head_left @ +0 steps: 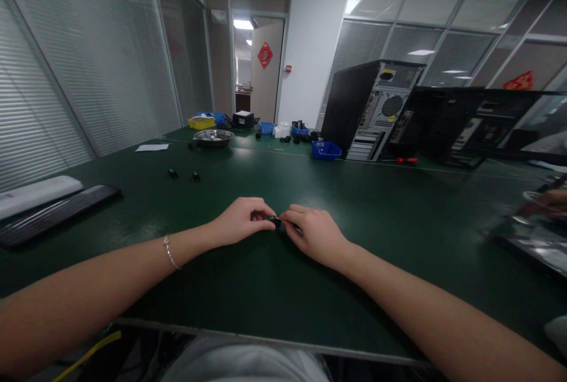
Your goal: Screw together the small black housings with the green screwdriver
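Observation:
A small black part with a bit of green on it [277, 222] is held just above the green table [248, 287], in front of my body. My left hand [243, 221] pinches its left end between thumb and fingers. At its right end the thumb and fingertips of my right hand [315, 234] are pinched together on it. The fingers hide much of the part, so its exact kind does not show. Two small dark pieces with green on them, one here [172, 173] and another [195, 176], lie apart on the table beyond my left hand.
At left lie a black keyboard [62, 212] and a long white box [38, 194]. Farther back are a metal bowl [213, 138], a yellow bin [201, 124] and a blue bin [326, 150]. A computer tower [354, 110] stands right. A blurred person's hand [551, 200] is at far right.

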The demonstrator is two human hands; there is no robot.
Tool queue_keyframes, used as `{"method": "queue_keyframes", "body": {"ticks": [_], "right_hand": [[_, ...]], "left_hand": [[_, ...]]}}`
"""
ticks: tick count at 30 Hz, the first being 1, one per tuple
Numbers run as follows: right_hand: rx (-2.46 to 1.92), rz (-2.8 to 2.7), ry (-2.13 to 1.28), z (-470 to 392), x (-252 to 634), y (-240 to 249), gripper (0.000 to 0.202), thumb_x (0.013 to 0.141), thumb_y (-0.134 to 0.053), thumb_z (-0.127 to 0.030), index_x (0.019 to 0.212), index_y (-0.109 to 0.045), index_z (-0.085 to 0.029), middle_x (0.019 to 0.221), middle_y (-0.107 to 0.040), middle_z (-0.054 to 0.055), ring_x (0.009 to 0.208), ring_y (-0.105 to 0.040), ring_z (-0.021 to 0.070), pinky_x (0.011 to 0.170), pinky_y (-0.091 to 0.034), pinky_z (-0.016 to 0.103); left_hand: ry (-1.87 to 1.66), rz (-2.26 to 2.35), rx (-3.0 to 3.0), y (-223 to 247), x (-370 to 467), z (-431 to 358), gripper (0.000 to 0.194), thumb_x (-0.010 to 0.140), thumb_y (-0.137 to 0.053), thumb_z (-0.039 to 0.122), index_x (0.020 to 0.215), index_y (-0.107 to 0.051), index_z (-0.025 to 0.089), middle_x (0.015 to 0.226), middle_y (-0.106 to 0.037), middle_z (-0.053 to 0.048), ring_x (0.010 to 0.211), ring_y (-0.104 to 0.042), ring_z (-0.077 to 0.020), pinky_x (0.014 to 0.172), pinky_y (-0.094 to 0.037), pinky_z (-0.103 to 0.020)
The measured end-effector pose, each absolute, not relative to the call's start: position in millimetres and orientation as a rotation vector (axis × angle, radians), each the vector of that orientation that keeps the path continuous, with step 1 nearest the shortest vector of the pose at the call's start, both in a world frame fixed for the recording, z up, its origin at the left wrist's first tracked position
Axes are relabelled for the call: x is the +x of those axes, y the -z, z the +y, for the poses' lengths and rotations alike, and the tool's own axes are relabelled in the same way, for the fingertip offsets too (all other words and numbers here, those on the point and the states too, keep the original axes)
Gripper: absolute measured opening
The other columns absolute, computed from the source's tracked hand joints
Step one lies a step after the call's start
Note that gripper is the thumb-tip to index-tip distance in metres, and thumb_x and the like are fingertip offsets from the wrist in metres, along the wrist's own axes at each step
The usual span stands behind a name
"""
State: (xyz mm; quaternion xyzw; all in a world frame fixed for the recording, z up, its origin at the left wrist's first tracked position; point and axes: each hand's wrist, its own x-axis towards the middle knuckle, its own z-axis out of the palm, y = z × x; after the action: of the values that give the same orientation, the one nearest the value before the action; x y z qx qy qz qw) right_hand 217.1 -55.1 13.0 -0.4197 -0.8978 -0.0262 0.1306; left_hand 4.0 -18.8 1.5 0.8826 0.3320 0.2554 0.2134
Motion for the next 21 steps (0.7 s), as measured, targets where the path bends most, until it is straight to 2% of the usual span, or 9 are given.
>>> {"method": "queue_keyframes", "body": {"ticks": [12, 21], "right_hand": [[-1.276, -2.525, -0.013, -53, 226, -17, 0.02, 0.095, -0.049, -0.021, 0.101, -0.068, -0.02, 0.091, -0.066, 0.003, 0.077, -0.06, 0.0143, 0.063, -0.038, 0.025], [-1.253, -2.511, -0.089, -55, 226, -22, 0.022, 0.095, -0.049, -0.021, 0.105, -0.068, -0.019, 0.095, -0.068, 0.004, 0.079, -0.063, 0.0147, 0.066, -0.043, 0.025]], "left_hand": [[-0.588, 1.036, 2.66, -3, -13, -2, 0.022, 0.086, -0.066, 0.031, 0.104, -0.071, 0.019, 0.093, -0.065, -0.004, 0.083, -0.061, -0.0178, 0.073, -0.046, -0.026], [-0.516, 1.471, 2.656, -6, -83, 58, 0.027, 0.085, -0.064, 0.038, 0.102, -0.071, 0.02, 0.1, -0.068, -0.006, 0.094, -0.064, -0.0244, 0.082, -0.048, -0.032]]}}
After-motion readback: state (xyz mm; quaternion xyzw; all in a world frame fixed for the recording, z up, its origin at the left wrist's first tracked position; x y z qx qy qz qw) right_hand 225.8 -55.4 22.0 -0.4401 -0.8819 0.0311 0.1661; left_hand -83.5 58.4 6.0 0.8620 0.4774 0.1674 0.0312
